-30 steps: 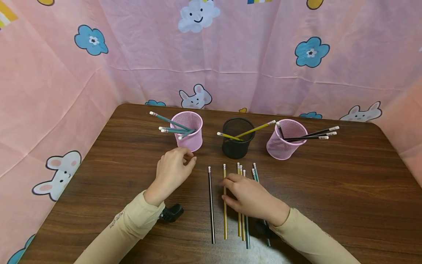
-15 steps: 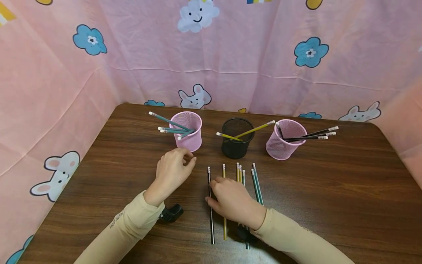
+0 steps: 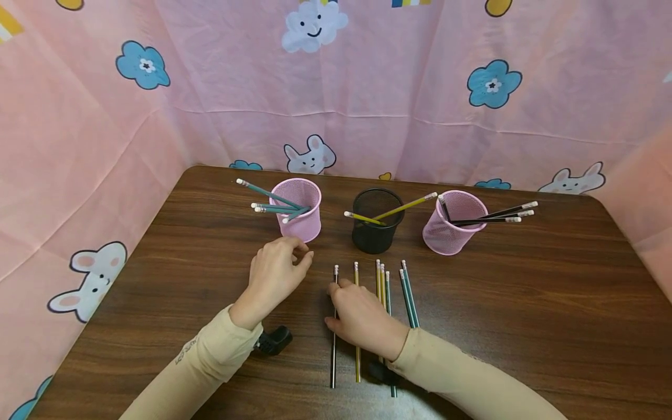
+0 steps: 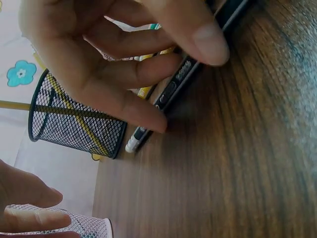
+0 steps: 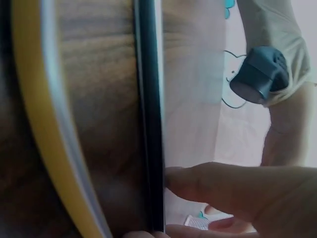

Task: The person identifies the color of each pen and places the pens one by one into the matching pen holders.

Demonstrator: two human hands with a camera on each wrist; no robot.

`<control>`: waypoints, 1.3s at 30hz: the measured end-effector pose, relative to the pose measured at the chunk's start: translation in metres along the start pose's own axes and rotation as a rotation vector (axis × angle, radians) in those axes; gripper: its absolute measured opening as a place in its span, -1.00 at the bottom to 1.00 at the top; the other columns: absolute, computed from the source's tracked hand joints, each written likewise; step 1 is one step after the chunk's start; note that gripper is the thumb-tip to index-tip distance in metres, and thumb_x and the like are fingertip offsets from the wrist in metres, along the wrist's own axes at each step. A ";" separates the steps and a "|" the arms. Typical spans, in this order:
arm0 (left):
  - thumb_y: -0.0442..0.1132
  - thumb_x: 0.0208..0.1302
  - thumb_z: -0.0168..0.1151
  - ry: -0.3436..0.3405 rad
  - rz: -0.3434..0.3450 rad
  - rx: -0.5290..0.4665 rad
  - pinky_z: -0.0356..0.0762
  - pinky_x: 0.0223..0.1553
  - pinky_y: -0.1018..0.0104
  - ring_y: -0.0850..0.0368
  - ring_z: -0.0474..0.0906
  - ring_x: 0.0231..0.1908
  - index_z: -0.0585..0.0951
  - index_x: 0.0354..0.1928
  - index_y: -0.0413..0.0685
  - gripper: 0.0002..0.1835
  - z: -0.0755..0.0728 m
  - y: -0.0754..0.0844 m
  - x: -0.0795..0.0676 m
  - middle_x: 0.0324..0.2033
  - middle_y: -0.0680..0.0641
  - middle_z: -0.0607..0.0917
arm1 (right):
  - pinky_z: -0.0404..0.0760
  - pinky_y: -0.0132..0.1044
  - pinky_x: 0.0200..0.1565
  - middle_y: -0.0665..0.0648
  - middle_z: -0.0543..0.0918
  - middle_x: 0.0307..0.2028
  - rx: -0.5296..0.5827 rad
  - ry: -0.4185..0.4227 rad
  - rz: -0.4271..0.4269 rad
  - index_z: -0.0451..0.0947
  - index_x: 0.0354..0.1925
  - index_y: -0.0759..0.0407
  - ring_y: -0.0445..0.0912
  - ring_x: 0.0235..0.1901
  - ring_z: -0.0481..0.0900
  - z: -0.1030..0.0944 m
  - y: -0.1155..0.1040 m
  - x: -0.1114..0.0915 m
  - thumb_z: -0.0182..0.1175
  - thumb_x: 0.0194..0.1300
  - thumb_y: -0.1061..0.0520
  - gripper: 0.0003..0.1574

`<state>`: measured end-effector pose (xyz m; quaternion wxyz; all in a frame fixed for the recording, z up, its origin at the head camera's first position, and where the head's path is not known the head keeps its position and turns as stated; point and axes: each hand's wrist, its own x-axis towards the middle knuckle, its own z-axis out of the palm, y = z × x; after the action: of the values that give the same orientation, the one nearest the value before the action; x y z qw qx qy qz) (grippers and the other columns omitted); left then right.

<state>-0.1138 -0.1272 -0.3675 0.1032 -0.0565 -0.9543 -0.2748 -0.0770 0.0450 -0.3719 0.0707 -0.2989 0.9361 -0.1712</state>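
My right hand (image 3: pixel 367 321) is over a black pencil (image 3: pixel 333 359) lying on the table, with its fingers and thumb bent round the shaft. In the right wrist view the thumb (image 5: pixel 208 187) touches the side of the black pencil (image 5: pixel 150 99). A yellow pencil (image 3: pixel 358 367) runs under the palm, beside the black one. Off to the left, my left hand (image 3: pixel 275 277) rests near the left pink mesh cup (image 3: pixel 307 224), fingers loosely curled and holding nothing. Its fingers (image 4: pixel 37 218) show at the lower left of the left wrist view.
Several yellow and teal pencils (image 3: pixel 412 300) lie right of the right hand, partly hidden by its wrist. Behind stand the teal-filled left cup, a black mesh cup (image 3: pixel 374 238) with yellow pencils, and a right pink mesh cup (image 3: pixel 443 236) with black pencils sticking out.
The right hand has moved left from the single yellow pencil to the black pencil. That pencil has turned slightly, its eraser end going right and its near end left. The left hand stays put.
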 end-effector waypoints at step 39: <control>-0.14 0.18 0.29 -0.015 0.008 0.036 0.50 -0.51 0.13 0.07 0.63 -0.43 0.69 -0.42 -0.02 -0.87 0.005 0.004 0.001 -0.44 -0.03 0.72 | 0.43 -0.43 -0.43 -0.09 0.56 -0.52 0.372 0.034 0.089 0.54 -0.02 0.29 -0.33 -0.57 0.45 -0.032 0.031 -0.035 0.28 -0.03 0.24 -0.49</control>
<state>-0.1148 -0.1212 -0.3696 0.0983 -0.0606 -0.9596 -0.2567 -0.0730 0.0974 -0.3523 0.1162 -0.2362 0.9016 -0.3432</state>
